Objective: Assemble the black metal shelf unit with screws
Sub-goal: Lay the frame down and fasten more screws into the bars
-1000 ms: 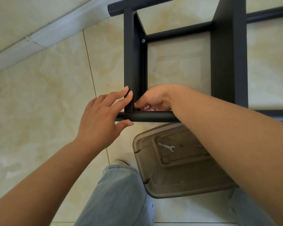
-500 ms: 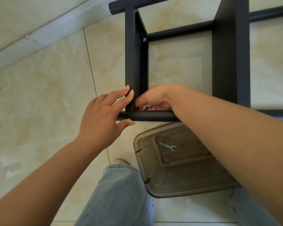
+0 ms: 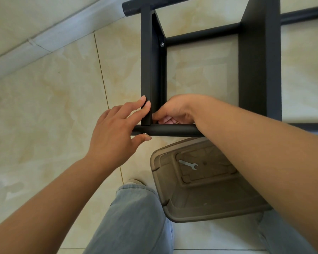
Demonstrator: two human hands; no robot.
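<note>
The black metal shelf frame [image 3: 149, 70] lies on the tiled floor in front of me. A flat upright meets the near round tube [image 3: 173, 130] at a corner. My left hand [image 3: 114, 131] presses straight fingers against the outer side of that upright, with the thumb just under the tube. My right hand [image 3: 174, 110] is curled inside the corner, its fingertips pinching what seems to be a screw, mostly hidden by the fingers. One fitted screw [image 3: 162, 44] shows at the far joint of the same upright.
A brown translucent plastic bin [image 3: 209, 204] sits on the floor under my right forearm, with a small silver wrench [image 3: 188, 164] inside. A wide black panel [image 3: 260, 61] stands to the right. My jeans-clad knee [image 3: 134, 217] is below, and a white baseboard [image 3: 35, 46] runs along the upper left.
Both hands keep their places at the corner; only the view drifts slightly.
</note>
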